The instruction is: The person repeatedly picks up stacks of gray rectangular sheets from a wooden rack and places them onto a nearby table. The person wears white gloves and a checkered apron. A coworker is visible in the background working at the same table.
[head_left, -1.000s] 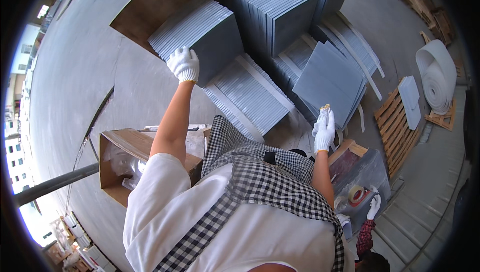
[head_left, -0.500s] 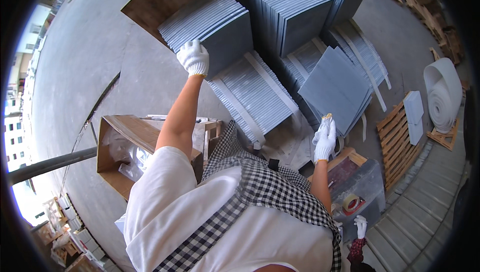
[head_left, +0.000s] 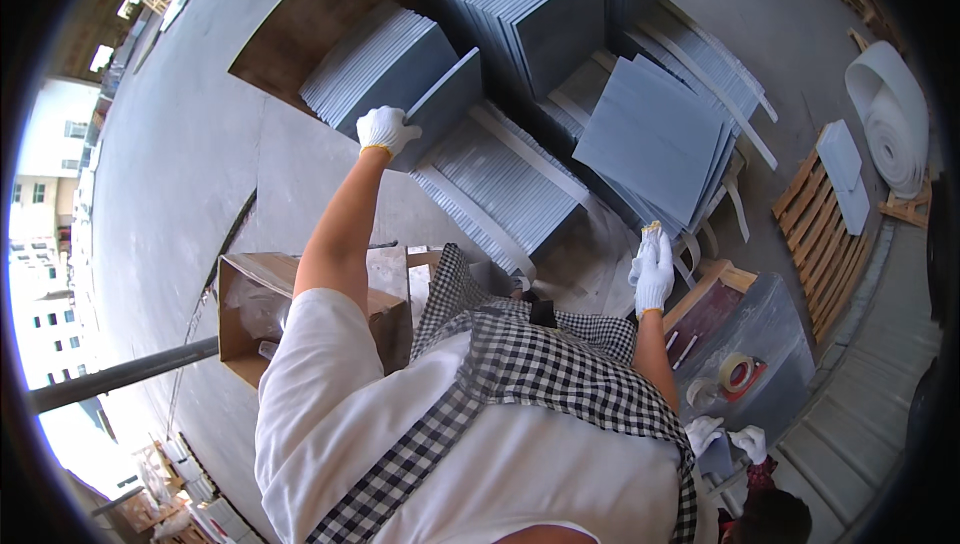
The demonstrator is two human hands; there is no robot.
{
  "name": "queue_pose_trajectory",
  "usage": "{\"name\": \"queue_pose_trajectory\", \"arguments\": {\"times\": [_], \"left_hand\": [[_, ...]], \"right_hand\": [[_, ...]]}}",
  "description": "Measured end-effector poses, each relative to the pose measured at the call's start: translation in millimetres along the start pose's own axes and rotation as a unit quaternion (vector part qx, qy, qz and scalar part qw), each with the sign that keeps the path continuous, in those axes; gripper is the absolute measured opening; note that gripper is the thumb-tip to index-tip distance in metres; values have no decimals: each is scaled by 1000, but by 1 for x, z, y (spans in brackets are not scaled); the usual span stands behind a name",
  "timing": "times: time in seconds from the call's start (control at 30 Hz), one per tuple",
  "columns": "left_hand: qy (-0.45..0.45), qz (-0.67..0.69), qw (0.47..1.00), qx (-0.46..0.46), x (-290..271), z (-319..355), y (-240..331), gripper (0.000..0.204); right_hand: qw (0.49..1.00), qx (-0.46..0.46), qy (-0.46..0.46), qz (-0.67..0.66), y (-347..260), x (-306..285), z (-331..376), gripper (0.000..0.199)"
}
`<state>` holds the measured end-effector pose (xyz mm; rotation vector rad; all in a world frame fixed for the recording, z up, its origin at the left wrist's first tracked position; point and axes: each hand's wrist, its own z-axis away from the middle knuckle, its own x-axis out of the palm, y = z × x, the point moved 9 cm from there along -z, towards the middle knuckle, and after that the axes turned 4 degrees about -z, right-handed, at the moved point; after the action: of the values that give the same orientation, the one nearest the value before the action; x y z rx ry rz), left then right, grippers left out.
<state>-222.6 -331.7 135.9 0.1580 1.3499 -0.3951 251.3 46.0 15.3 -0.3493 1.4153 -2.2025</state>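
Observation:
My left hand (head_left: 387, 131), in a white knit glove, is closed on the edge of a square grey tile (head_left: 447, 94). The tile stands upright, tilted slightly away from the left upper stack of tiles (head_left: 375, 56). Below it lies a row of tiles (head_left: 505, 184) bound with pale straps. My right hand (head_left: 653, 269), gloved too, hangs with its fingers stretched out and nothing in them. Close above those fingers, several loose grey tiles (head_left: 650, 139) lean fanned out over another strapped row (head_left: 705, 54).
A middle stack of tiles (head_left: 530, 14) stands beside the left one, before a brown board (head_left: 290, 39). At lower left is an open cardboard box (head_left: 250, 279). At right are a slatted pallet (head_left: 815, 234), a white foam roll (head_left: 890, 129) and a tape roll (head_left: 737, 372) near a co-worker's gloved hands (head_left: 748, 441).
One tile has come away from the left stack in my left hand, leaving a gap behind it. My right hand has barely moved. More of the co-worker shows at lower right.

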Motion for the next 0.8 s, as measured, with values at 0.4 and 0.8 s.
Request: {"name": "queue_pose_trajectory", "arguments": {"times": [0.4, 0.8], "left_hand": [[38, 132, 986, 95, 2, -4, 69, 40], [-159, 624, 763, 63, -109, 66, 170, 33]], "right_hand": [[997, -4, 73, 6, 31, -76, 14, 46], [989, 21, 100, -110, 34, -59, 3, 47]]}}
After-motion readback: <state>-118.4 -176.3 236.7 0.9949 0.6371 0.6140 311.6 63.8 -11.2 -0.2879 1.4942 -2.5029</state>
